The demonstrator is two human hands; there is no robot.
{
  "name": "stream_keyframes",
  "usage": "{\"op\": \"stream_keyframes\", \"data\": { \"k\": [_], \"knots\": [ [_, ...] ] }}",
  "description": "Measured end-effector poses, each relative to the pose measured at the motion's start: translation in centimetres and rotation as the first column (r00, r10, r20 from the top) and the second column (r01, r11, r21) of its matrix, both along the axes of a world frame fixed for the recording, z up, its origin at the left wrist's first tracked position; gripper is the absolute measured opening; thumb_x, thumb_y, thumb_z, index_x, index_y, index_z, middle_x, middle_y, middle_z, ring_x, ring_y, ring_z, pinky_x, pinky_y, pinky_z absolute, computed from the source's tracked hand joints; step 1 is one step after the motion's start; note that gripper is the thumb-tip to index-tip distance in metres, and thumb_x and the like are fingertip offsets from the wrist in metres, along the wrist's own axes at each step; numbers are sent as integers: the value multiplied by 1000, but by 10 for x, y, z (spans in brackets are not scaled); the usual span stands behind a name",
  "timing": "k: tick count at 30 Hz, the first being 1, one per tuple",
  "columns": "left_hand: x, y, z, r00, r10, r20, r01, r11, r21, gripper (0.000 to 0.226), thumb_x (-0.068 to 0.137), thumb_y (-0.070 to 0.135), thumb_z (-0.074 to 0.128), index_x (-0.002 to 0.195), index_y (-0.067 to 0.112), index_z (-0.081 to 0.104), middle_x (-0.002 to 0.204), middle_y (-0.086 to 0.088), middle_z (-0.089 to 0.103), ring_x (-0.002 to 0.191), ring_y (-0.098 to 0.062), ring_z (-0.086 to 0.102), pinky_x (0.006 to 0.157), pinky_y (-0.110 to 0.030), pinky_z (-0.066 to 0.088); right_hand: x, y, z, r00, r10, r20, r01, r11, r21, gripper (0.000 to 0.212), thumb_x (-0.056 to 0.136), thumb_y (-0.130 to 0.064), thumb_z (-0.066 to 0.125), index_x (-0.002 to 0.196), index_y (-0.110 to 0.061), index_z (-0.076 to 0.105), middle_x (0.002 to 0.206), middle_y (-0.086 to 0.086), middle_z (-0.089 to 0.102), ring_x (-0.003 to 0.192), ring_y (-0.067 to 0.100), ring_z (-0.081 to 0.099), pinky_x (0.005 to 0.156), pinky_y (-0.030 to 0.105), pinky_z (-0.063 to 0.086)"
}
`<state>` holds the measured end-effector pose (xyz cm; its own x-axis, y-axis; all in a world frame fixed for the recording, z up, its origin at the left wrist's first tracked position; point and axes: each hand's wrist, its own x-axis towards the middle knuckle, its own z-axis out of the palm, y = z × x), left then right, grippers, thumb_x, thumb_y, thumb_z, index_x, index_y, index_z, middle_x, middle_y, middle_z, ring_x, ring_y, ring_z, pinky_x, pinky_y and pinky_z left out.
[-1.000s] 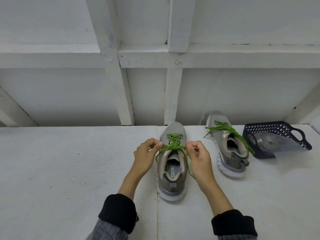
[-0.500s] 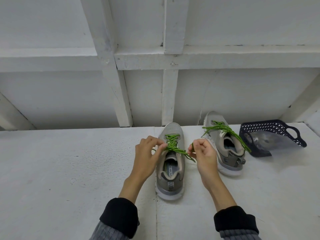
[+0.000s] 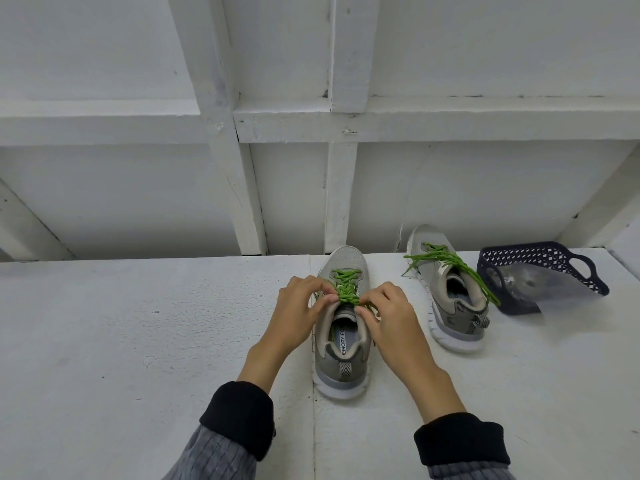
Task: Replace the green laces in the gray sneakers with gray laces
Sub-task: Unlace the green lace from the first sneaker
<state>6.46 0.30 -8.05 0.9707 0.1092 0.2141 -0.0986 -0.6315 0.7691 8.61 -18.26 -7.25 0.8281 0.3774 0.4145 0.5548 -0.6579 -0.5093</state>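
A gray sneaker (image 3: 341, 362) stands in front of me with its toe pointing away. Its green lace (image 3: 345, 287) is still threaded through the eyelets. My left hand (image 3: 299, 313) pinches the lace at the sneaker's left side near the top eyelets. My right hand (image 3: 389, 315) pinches it from the right, fingertips almost meeting over the tongue. The second gray sneaker (image 3: 450, 306) stands to the right, its green lace (image 3: 446, 263) loose and trailing over both sides. I can see no gray laces.
A dark blue perforated basket (image 3: 550, 258) holding a clear plastic bag (image 3: 530, 285) sits at the right, just beyond the second sneaker. Everything rests on a white surface (image 3: 138, 341) that ends at a white framed wall (image 3: 343, 199) behind the shoes.
Both hands have come back together over the top eyelets. The lace end that my right hand held out to the right half a second ago no longer stretches sideways.
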Motion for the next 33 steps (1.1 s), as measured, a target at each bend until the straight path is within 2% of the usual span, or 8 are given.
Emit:
{"op": "stream_keyframes", "data": {
  "k": [6, 10, 15, 19, 22, 26, 30, 33],
  "knots": [
    [0, -3, 5, 996, -50, -70, 53, 998, 45, 17, 101, 20, 50, 88, 26, 57, 89, 20, 57, 94, -11, 50, 96, -45, 40, -5, 4, -2, 989, -78, 125, 83, 996, -34, 9, 86, -8, 70, 94, -8, 67, 95, 4, 53, 89, 15, 46, 69, 19, 42],
    [-2, -7, 0, 999, -9, -53, 9, 1000, -8, 18, 102, 18, 46, 88, 27, 52, 91, 13, 59, 86, -13, 55, 81, -37, 46, -4, 3, -6, 985, -90, 146, 95, 995, -28, 9, 86, -6, 69, 94, -8, 67, 96, 4, 50, 90, 13, 40, 70, 16, 41],
    [-3, -3, -2, 995, 86, -43, -86, 996, -10, 14, 103, 15, 44, 92, 19, 51, 89, 6, 57, 78, -11, 52, 66, -28, 40, -2, -2, -7, 986, -166, 23, 157, 962, 225, 4, 88, -6, 64, 90, -9, 64, 100, -2, 45, 96, 12, 40, 84, 9, 32],
    [-6, 19, -18, 958, 288, 4, -287, 955, -73, 15, 103, 7, 38, 95, 14, 49, 96, -1, 53, 83, -16, 50, 71, -27, 41, 13, -21, -3, 867, -332, -371, 493, 681, 542, 9, 89, -6, 62, 88, -15, 61, 105, 4, 51, 93, 19, 54, 78, 23, 44],
    [-13, 46, -35, 845, 530, -71, -532, 847, -2, 15, 99, 2, 40, 93, 10, 51, 99, -7, 55, 83, -22, 51, 70, -33, 42, 18, -34, -4, 795, -324, -513, 600, 548, 583, 4, 92, -11, 59, 93, -14, 61, 100, 5, 61, 96, 22, 59, 79, 24, 45],
    [-18, 60, -44, 759, 626, -177, -575, 773, 267, 13, 101, 11, 46, 104, 9, 59, 113, -10, 59, 102, -31, 49, 83, -43, 35, 7, -24, -2, 832, -313, -457, 537, 658, 527, 12, 90, -4, 59, 99, -12, 62, 94, -3, 61, 97, 18, 59, 79, 13, 44],
    [-15, 38, -31, 956, 292, -8, -291, 953, 81, 23, 101, 27, 50, 121, 26, 61, 125, 10, 55, 115, -12, 45, 99, -40, 36, 0, -8, -5, 933, -241, -269, 334, 858, 390, 39, 84, -1, 57, 120, -15, 62, 116, -8, 58, 117, 14, 49, 103, 33, 36],
    [-4, 15, -20, 998, 41, 43, -42, 999, 4, 27, 101, 29, 52, 125, 33, 62, 123, 19, 57, 116, -6, 48, 100, -29, 37, 2, 2, -8, 965, -168, -204, 225, 926, 304, 39, 85, -17, 54, 124, -21, 62, 127, -6, 58, 124, 15, 45, 107, 40, 31]
  ]
}}
